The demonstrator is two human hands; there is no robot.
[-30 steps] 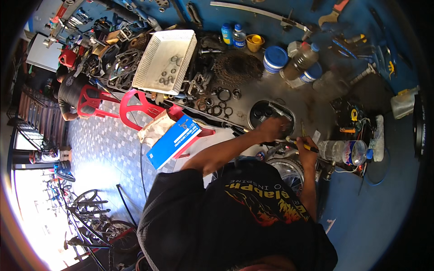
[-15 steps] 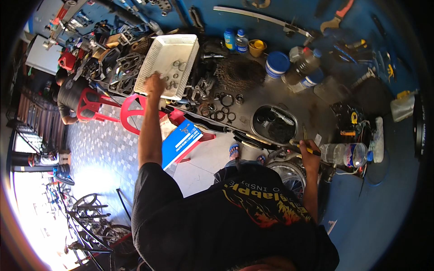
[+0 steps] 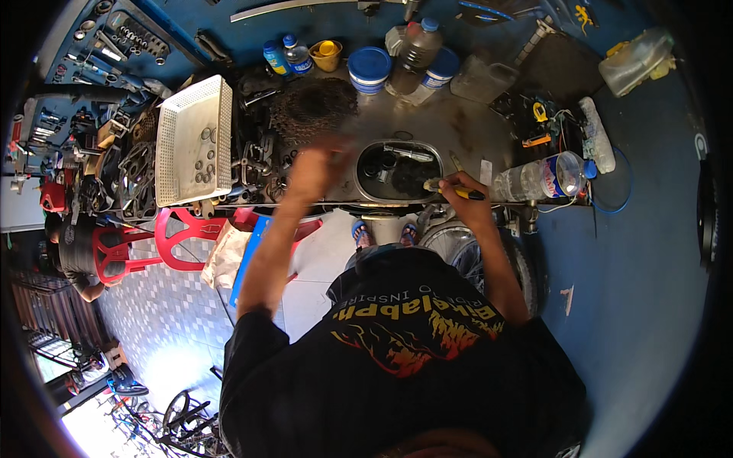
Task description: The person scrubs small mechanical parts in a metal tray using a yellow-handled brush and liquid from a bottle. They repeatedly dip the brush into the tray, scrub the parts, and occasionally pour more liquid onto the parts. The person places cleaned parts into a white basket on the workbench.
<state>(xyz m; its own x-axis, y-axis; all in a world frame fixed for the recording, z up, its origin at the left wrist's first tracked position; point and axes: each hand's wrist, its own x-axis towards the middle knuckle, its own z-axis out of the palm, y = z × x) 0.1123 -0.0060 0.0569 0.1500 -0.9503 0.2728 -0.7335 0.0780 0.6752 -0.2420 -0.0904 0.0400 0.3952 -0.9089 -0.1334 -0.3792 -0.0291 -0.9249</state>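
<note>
My right hand (image 3: 467,195) grips a small brush (image 3: 472,194) with a yellow and black handle. Its pale bristle end lies over the right rim of an oval metal basin (image 3: 438,164). Inside the basin are dark parts, a shiny metal piece (image 3: 405,153) and dark liquid or grime. Smeared by motion, my left hand (image 3: 314,174) hovers over the bench just left of the basin; whether it holds anything cannot be made out. Further left, a white perforated plastic tray (image 3: 177,145) contains several metal rings (image 3: 205,169).
Behind the basin stand blue-lidded tubs (image 3: 369,70), bottles (image 3: 298,55) and a yellow cup (image 3: 326,55). A pile of sprockets (image 3: 309,107) lies behind my left hand. A large clear bottle (image 3: 544,177) rests at right. Red chairs (image 3: 187,240) and a bicycle wheel (image 3: 450,248) are below the bench edge.
My left hand has left the white tray and swung right toward the basin. The brush in my right hand has come to the basin's rim. The view has turned.
</note>
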